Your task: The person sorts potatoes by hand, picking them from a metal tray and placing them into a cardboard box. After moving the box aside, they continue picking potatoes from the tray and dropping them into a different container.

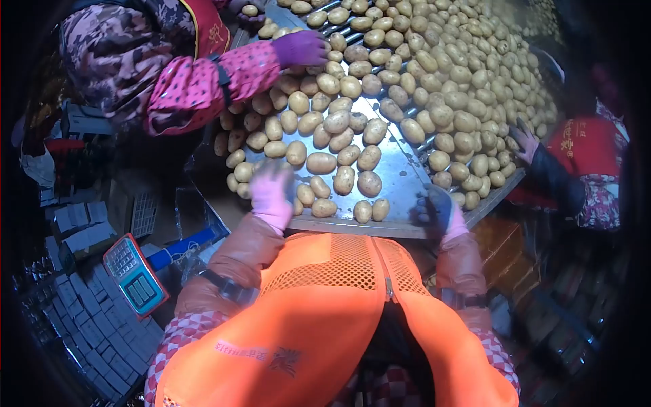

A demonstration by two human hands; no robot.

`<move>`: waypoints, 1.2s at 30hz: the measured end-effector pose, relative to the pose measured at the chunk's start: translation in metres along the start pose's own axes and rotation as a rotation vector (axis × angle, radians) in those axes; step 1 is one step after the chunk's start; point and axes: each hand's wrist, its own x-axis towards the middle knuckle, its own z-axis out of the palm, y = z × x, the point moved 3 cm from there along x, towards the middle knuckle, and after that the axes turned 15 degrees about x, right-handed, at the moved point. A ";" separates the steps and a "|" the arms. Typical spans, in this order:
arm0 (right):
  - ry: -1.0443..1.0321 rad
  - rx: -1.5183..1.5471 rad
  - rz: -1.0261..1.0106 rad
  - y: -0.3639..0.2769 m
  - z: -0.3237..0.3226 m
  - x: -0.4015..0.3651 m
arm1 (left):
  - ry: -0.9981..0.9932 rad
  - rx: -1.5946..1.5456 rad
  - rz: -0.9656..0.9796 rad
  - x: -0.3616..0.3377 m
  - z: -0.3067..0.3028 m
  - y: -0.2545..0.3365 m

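My left hand (272,191), in a pink glove, is over the near left part of the metal sorting table (390,178), beside several potatoes (321,162). Motion smears its fingers, so I cannot see whether it grips a potato. My right hand (437,207), in a glove with dark fingers and a pink cuff, rests at the table's near right edge. Its fingers look apart and no potato shows in them, though they are dark and slightly blurred. Two potatoes (371,211) lie between my hands at the near edge.
A large heap of potatoes (468,81) covers the back and right. At the upper left a co-worker's purple-gloved hand (302,49) touches potatoes; another co-worker's hand (524,141) is at the right edge. A scale display (137,277) and stacked boxes (102,325) stand lower left.
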 end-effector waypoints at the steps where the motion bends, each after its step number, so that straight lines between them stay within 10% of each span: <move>1: -0.048 -0.132 0.073 0.011 0.010 0.005 | -0.022 -0.092 0.160 0.005 -0.007 0.023; 4: -0.102 -0.784 0.193 0.024 0.048 -0.016 | -0.166 -0.246 0.305 0.008 -0.012 0.031; 7: 0.023 -0.766 0.228 0.030 0.038 -0.015 | -0.220 -0.149 0.071 -0.001 0.005 -0.015; 9: -0.009 -0.918 -0.209 0.028 0.002 0.021 | -0.165 -0.048 0.018 -0.002 0.005 -0.021; 14: -0.171 -1.300 0.064 0.074 0.124 -0.008 | -0.106 -0.353 0.155 0.045 0.019 0.030; 18: -0.574 -1.242 0.166 0.076 0.159 0.003 | -0.159 -0.010 0.079 0.090 0.008 0.022; 20: -0.156 -0.430 0.130 0.060 0.124 0.063 | -0.187 -0.050 0.110 0.078 0.015 -0.022; 22: -0.273 -0.655 -0.391 0.014 0.112 0.112 | -0.162 -0.043 0.086 0.057 0.015 -0.033; 25: -0.142 -0.849 -0.372 -0.008 0.176 0.074 | -0.110 -0.092 -0.269 0.034 0.016 -0.053; 28: -0.269 -1.534 -1.251 -0.003 0.188 0.095 | -0.132 0.138 -0.329 0.041 0.000 -0.033; 30: -0.200 -1.901 -0.960 0.039 0.178 0.098 | -0.111 -0.043 -0.095 0.058 -0.002 -0.003; 34: -0.492 -1.569 -0.299 0.059 0.169 0.071 | 0.095 -0.219 0.022 0.099 0.001 0.044; 36: -0.533 -1.608 -0.374 0.067 0.150 0.058 | 0.076 -0.215 0.008 0.142 -0.002 0.045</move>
